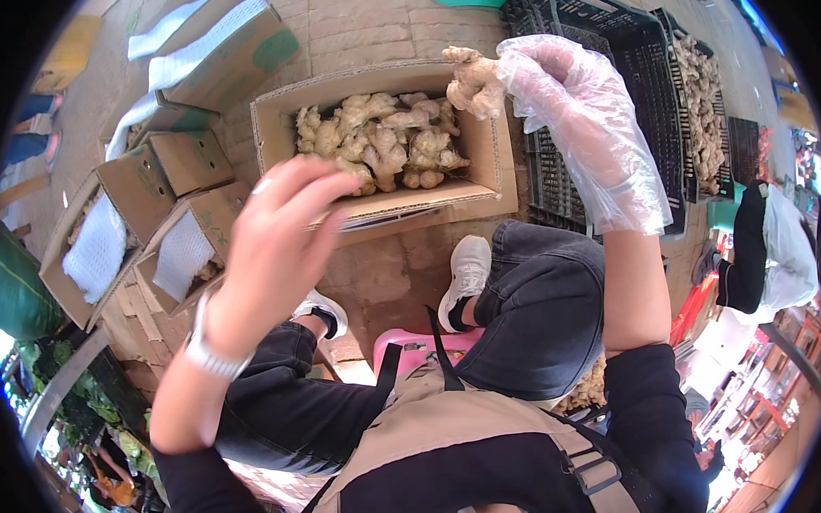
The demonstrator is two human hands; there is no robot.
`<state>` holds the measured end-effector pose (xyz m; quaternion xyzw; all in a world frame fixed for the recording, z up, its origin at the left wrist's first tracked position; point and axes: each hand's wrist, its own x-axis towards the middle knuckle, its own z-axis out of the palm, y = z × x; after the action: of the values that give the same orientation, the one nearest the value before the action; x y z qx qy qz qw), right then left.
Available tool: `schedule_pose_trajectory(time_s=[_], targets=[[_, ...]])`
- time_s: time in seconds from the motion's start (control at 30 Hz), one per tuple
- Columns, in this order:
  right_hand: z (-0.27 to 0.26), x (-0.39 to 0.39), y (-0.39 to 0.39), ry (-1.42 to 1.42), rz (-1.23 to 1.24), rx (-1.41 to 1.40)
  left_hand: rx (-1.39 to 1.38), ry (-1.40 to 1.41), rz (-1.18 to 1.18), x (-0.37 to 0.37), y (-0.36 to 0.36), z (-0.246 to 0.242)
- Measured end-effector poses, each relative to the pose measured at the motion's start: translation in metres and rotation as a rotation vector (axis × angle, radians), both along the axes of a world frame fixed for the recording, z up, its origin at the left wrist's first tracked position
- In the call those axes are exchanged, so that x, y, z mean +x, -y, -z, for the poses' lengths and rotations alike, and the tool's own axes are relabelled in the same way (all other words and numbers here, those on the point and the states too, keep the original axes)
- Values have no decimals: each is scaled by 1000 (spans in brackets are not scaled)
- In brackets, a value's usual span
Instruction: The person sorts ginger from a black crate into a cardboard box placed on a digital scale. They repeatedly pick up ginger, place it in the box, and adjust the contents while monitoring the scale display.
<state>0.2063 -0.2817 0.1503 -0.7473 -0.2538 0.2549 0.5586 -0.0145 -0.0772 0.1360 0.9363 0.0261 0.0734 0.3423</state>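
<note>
A piece of ginger root [476, 83] is held by my right hand [567, 91], which wears a clear plastic glove. It hangs over the right rear corner of an open cardboard box [388, 204]. Inside that box lies a heap of ginger [382, 135]. My left hand [287, 223], bare and blurred by motion, is above the box's front left corner; its fingers are apart and I see nothing in it. A watch with a light band [213, 345] is on the left wrist.
Cardboard boxes [136, 181] with white foam netting [97, 248] stand on the left. Black plastic crates [638, 79] are stacked on the right, near a crate of ginger [700, 111]. A pink stool [400, 345] is between my legs. Other people are at both sides.
</note>
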Motion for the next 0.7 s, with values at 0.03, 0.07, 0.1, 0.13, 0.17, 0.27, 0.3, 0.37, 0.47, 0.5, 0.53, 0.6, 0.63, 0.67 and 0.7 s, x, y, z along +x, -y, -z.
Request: schedule_pose_trajectory(time_s=[0.03, 0.07, 0.1, 0.13, 0.17, 0.27, 0.3, 0.37, 0.47, 0.5, 0.53, 0.6, 0.63, 0.67, 0.7], targets=[[-1, 0, 3, -10, 4, 27, 73, 64, 113, 29, 8, 17], [-3, 0, 5, 22, 20, 38, 123, 68, 190, 57, 19, 31], [-3, -1, 4, 37, 17, 46, 181, 63, 253, 76, 28, 44], [-6, 0, 6, 63, 27, 42, 296, 42, 316, 94, 35, 60], [-2, -1, 5, 77, 24, 45, 416, 6, 367, 103, 38, 78], [-2, 1, 15, 48, -25, -21, 522, -64, 489, 116, 27, 94], [-1, 0, 18, 41, -48, -53, 514, -81, 499, 117, 24, 96], [-1, 0, 20, -16, -57, -64, 501, -4, 462, 113, 20, 99], [3, 1, 21, -42, -64, -129, 436, 66, 426, 109, 14, 101], [5, -2, 19, -43, -56, -124, 428, 37, 434, 106, 12, 100], [7, -5, 16, -43, -48, -119, 421, 9, 442, 103, 9, 100], [14, -4, 13, 18, -108, -169, 402, 39, 449, 99, 2, 101], [15, -6, 12, 65, -124, -203, 389, 43, 441, 97, 0, 104], [14, -8, 10, 112, -139, -236, 376, 47, 434, 97, -2, 106], [13, -9, 8, 161, -157, -266, 367, 52, 424, 97, -5, 107]])
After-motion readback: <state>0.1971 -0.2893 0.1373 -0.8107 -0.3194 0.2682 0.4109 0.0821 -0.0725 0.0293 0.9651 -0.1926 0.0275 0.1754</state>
